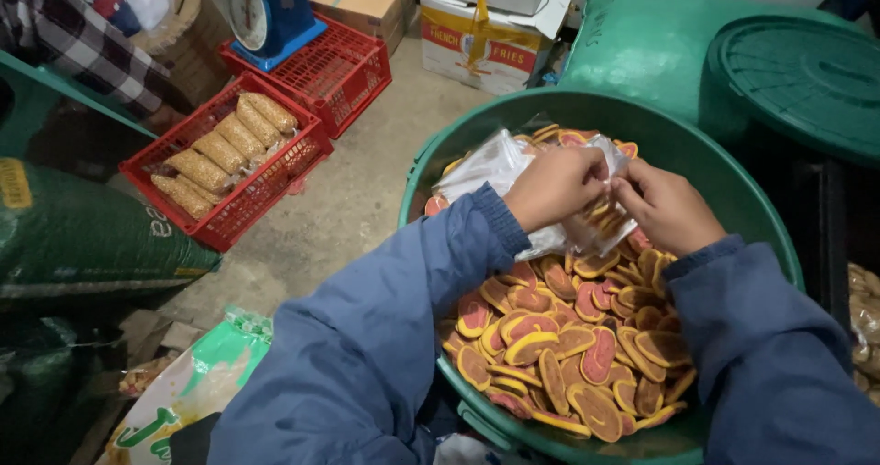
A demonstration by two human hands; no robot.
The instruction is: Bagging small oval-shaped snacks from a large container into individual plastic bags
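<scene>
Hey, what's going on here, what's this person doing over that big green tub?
A person in a blue jacket works over a large green tub heaped with flat orange-and-red crackers. Both hands, the left hand and the right hand, grip a clear plastic bag that already holds some crackers. To the left, on the floor, a red crate holds filled bags of something tan, and a blue weighing scale sits on a second red crate.

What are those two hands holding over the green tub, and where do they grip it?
Both the left hand and right hand hold a clear plastic bag by its open top edge, above the snacks.
</scene>
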